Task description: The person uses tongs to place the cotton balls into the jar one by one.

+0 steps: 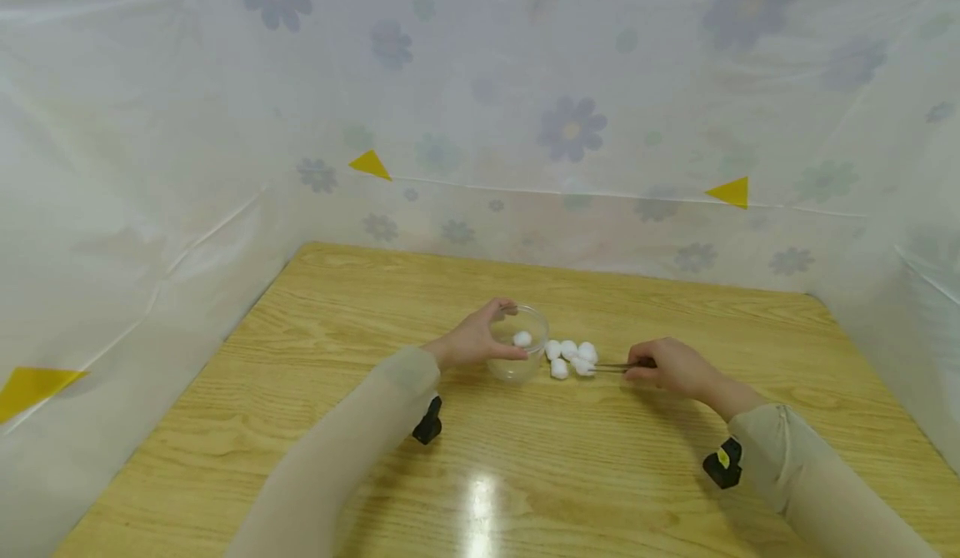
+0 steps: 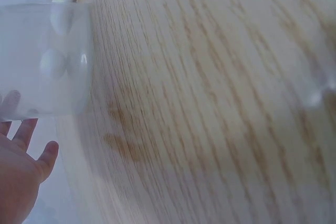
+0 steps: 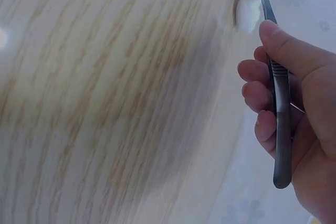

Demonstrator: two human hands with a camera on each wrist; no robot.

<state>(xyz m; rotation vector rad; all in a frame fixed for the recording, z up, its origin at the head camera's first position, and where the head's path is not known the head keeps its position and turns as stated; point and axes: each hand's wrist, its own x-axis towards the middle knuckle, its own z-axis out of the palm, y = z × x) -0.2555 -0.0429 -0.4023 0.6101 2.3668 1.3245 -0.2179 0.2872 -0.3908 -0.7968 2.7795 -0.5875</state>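
My left hand (image 1: 474, 340) grips a clear, round jar (image 1: 514, 369) by its side, thumb on the near wall and fingers toward the far rim. Inside the jar shows one white cotton ball (image 1: 522, 338), visible also through the wall in the left wrist view. Several more cotton balls (image 1: 568, 349) lie clustered on the table just right of the jar. My right hand (image 1: 675, 366) pinches dark metal tweezers (image 3: 282, 135) between thumb and fingers. Their tips reach the nearest right cotton ball (image 1: 583, 367) of the cluster; I cannot tell whether they have closed on it.
Everything stands on a wood-grain table (image 1: 360, 316). Pale, flower-printed sheeting (image 1: 480, 125) rises at the back and along both sides, with yellow triangles (image 1: 727, 192) on it. Black devices (image 1: 723, 464) are strapped below both wrists.
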